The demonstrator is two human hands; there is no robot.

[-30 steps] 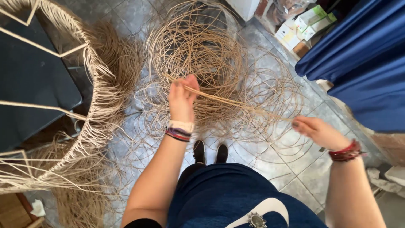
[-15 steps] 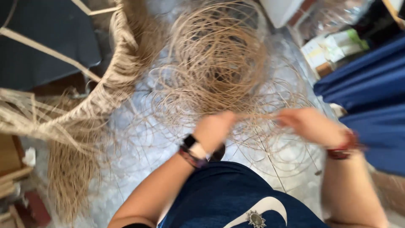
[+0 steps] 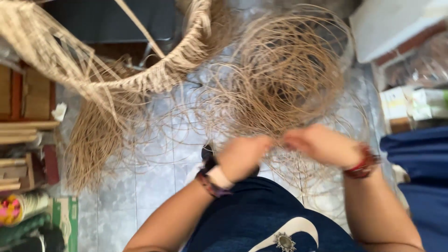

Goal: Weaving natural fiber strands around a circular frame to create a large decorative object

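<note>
A big loose coil of thin tan cane strands (image 3: pixel 284 74) lies on the grey tiled floor in front of me. My left hand (image 3: pixel 242 156) and my right hand (image 3: pixel 322 144) are close together at the near edge of the coil, both blurred. Their fingers look closed around strands of the cane between them. Each wrist wears a bracelet. To the left a frame wrapped in pale woven cane (image 3: pixel 154 77) arches over the floor, with loose strand ends (image 3: pixel 93 140) hanging down from it.
Wooden slats and shelves (image 3: pixel 23 126) stand at the left edge, with coloured spools (image 3: pixel 18 210) below them. Boxes (image 3: pixel 410 107) and a white slab (image 3: pixel 396 23) lie at the right. Dark blue cloth (image 3: pixel 420 168) hangs at the right edge.
My hands have come together near my body at the coil's near edge. The view has swung left and down, bringing the woven frame and its hanging strands more into sight.
</note>
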